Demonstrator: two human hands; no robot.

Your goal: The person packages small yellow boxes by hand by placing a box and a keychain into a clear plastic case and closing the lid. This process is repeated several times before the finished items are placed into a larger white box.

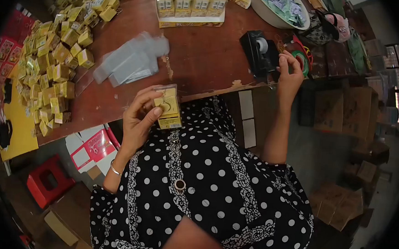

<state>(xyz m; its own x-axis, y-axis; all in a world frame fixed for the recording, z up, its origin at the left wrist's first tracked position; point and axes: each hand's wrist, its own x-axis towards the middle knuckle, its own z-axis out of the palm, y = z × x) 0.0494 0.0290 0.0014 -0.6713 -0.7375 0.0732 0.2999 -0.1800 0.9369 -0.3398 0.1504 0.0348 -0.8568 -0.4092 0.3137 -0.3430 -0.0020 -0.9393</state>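
Observation:
In my left hand is a small yellow box in a clear plastic case, held upright near the table's front edge. My right hand is raised beside a black tape dispenser, which carries a roll of clear tape. Its thumb and index finger are pinched together; whatever lies between them is too small to make out. Flat clear plastic sleeves lie in a loose stack beyond my left hand.
A big heap of small yellow boxes covers the table's left side. At the back, several yellow boxes stand in rows on a display tray. A white basin holds wrapped packets. Green tape lies right; a red stool stands below.

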